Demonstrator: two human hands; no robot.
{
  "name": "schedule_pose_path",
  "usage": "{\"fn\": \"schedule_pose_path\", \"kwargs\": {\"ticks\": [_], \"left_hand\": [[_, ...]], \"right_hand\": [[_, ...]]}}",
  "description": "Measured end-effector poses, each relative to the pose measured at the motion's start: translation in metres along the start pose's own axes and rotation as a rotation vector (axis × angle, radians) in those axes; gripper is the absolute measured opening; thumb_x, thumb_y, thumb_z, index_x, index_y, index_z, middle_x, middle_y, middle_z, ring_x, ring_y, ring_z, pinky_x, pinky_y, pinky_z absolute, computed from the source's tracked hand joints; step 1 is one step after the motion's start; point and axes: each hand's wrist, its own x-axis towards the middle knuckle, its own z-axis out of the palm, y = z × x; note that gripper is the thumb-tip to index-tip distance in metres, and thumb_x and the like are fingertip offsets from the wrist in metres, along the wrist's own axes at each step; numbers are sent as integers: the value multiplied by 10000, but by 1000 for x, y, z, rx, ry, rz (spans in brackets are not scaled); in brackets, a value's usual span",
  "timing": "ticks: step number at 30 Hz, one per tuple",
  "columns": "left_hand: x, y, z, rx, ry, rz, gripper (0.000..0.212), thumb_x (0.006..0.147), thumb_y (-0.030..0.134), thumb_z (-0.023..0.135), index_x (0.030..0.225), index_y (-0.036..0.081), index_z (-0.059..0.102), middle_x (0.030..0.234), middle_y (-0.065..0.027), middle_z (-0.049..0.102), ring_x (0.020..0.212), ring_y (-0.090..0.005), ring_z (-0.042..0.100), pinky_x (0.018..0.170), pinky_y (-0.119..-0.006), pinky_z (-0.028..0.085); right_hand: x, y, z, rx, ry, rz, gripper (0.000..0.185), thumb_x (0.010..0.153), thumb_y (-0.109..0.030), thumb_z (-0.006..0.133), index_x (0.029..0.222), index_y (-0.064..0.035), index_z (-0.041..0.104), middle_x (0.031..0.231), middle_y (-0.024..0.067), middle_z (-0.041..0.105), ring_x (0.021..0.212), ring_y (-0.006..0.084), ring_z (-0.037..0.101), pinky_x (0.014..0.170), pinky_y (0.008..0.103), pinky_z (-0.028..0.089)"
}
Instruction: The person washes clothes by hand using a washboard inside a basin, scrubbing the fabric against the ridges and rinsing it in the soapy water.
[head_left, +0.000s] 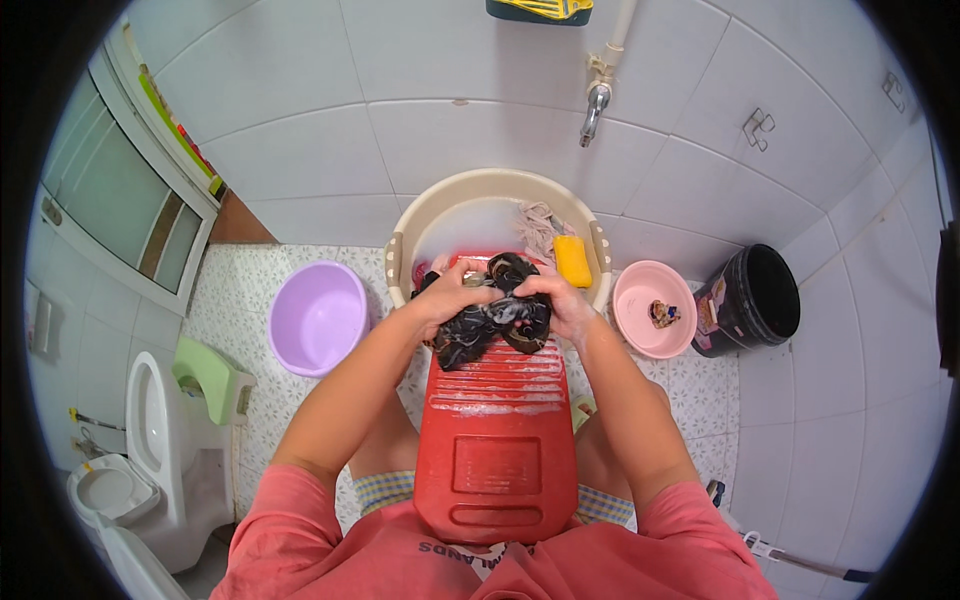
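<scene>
Both of my hands grip a wet, soapy black patterned cloth over the upper part of a red plastic washboard. My left hand holds its left side, and my right hand holds its right side. Suds lie on the board's ridges. The board leans from my lap into a large beige basin of cloudy water. At the basin's right, a pale pink cloth lies partly in the water beside a yellow block, perhaps soap or a sponge. Some reddish cloth shows left of the board.
A purple basin stands to the left, near a green stool and a white toilet. On the right are a pink basin with a small item inside and a black bucket. A metal tap juts from the tiled wall.
</scene>
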Motion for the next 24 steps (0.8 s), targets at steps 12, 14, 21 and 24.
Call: {"fn": "schedule_pose_path", "kwargs": {"ticks": [12,14,21,24], "left_hand": [[-21,54,-44,-666,-314,-9,438,815,183,595,1212,1,557,1023,-117,647,887,-178,645,782,-317,541],[-21,45,-44,-606,-214,-67,437,816,190,594,1211,4,560,1006,-107,647,877,-176,644,777,-313,539],[-27,-5,-48,-57,113,-225,366,830,230,588,1120,7,589,976,-106,653,841,-163,636,743,-287,501],[-41,2,-16,583,109,220,377,863,287,599,1145,39,572,989,-141,619,935,-287,611,826,-349,472]], "right_hand": [[-5,54,-59,-1110,291,-442,332,724,-136,720,1006,19,637,905,38,652,814,135,589,783,282,470],[-7,50,-64,-513,351,-209,335,742,-150,721,1020,19,637,955,85,641,808,164,602,763,274,482],[-19,24,-57,-45,442,-252,432,790,-105,691,1170,-57,492,959,100,625,835,163,613,749,264,496],[-11,41,-48,-913,579,-470,284,828,-146,652,1083,-78,548,1005,127,566,925,264,574,815,348,470]]}}
